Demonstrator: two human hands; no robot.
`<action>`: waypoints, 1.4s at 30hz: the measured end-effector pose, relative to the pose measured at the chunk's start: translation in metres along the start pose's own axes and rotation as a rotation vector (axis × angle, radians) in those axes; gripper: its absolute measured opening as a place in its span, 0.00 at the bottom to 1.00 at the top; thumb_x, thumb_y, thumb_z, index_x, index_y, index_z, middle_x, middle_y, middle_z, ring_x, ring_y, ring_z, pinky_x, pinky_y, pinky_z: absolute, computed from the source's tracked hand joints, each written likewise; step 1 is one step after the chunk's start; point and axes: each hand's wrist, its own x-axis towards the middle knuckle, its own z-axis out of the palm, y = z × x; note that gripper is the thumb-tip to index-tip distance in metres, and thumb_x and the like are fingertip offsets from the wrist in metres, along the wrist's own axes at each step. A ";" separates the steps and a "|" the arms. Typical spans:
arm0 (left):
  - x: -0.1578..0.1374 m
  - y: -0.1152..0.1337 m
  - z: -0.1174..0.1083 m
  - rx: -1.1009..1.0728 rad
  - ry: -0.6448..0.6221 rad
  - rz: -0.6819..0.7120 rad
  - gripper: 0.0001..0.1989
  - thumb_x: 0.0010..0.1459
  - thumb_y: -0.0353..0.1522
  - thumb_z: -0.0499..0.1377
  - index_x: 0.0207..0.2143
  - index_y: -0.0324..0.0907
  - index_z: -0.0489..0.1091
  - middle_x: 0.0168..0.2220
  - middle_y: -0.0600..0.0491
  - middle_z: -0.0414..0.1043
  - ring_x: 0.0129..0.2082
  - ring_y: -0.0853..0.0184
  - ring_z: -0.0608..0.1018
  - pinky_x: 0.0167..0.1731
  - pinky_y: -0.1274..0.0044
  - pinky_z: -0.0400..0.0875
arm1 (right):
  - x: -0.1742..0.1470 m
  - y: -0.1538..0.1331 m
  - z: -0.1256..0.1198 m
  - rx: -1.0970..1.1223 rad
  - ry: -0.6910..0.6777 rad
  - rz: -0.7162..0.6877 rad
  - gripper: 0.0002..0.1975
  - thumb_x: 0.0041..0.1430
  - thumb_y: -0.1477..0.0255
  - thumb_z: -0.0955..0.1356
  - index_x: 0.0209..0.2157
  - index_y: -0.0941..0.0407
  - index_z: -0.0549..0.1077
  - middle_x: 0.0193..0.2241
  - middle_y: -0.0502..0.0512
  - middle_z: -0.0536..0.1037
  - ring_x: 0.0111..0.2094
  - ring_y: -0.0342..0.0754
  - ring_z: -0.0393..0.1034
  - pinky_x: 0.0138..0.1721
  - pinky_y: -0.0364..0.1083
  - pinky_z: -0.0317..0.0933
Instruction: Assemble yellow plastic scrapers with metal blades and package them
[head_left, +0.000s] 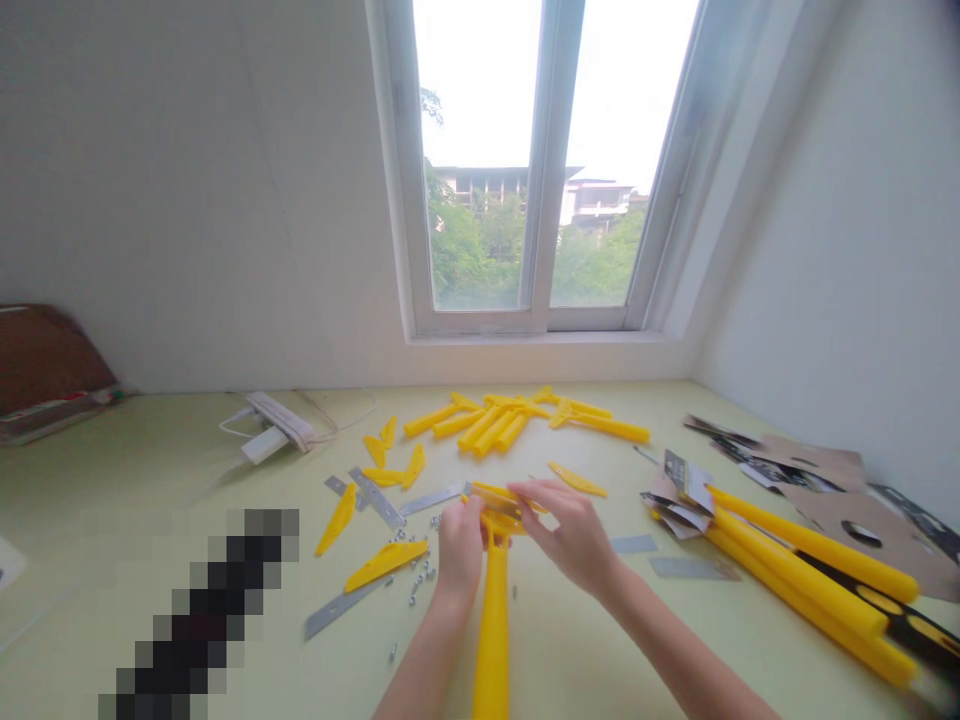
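My left hand (459, 555) is closed around the head of a yellow scraper handle (493, 640), whose grip points down toward me. On top of that head lies a yellow cover plate (495, 493), pinched at its right side by the fingers of my right hand (574, 535). A strip of grey shows between plate and head, partly hidden by my fingers. Just left of my hands are a loose yellow cover plate (386, 565), a metal blade (341, 610) and several small screws and nuts (421, 580).
Several yellow scraper handles (487, 425) lie at the back below the window (540, 200). More blades (694, 568) rest to the right, near packaged yellow-handled scrapers (810, 590) and flattened cardboard (862, 510). A white power strip (281, 420) with cords sits back left.
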 end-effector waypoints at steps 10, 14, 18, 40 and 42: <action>0.000 -0.003 -0.003 -0.014 -0.034 -0.037 0.11 0.48 0.34 0.52 0.19 0.37 0.68 0.16 0.53 0.70 0.16 0.68 0.71 0.21 0.77 0.67 | 0.000 -0.008 0.000 0.286 -0.130 0.087 0.09 0.57 0.68 0.64 0.35 0.52 0.76 0.37 0.56 0.75 0.39 0.49 0.69 0.43 0.49 0.62; 0.000 -0.002 0.000 -0.048 -0.081 -0.043 0.11 0.47 0.35 0.53 0.24 0.36 0.70 0.20 0.51 0.73 0.18 0.67 0.73 0.22 0.76 0.68 | 0.000 0.007 0.002 0.459 -0.131 0.203 0.10 0.55 0.65 0.65 0.33 0.54 0.77 0.39 0.57 0.74 0.42 0.51 0.68 0.44 0.50 0.62; -0.003 0.001 0.004 -0.037 -0.146 -0.062 0.13 0.47 0.35 0.54 0.27 0.33 0.71 0.20 0.50 0.73 0.18 0.66 0.74 0.22 0.75 0.69 | -0.001 0.016 0.006 0.632 -0.176 0.355 0.14 0.53 0.64 0.67 0.40 0.54 0.74 0.36 0.55 0.77 0.39 0.51 0.71 0.41 0.50 0.64; -0.005 -0.004 0.006 -0.065 -0.233 -0.109 0.29 0.50 0.50 0.53 0.35 0.31 0.71 0.28 0.45 0.75 0.24 0.65 0.75 0.25 0.74 0.69 | -0.001 0.015 0.005 0.471 -0.168 0.287 0.14 0.55 0.67 0.65 0.42 0.54 0.74 0.38 0.56 0.76 0.40 0.50 0.69 0.41 0.49 0.65; -0.006 -0.004 0.007 -0.074 -0.230 -0.107 0.28 0.50 0.50 0.53 0.37 0.31 0.70 0.29 0.45 0.76 0.24 0.65 0.75 0.26 0.74 0.69 | 0.000 0.014 0.005 0.495 -0.186 0.264 0.15 0.56 0.67 0.64 0.44 0.54 0.73 0.38 0.57 0.75 0.41 0.50 0.69 0.41 0.48 0.65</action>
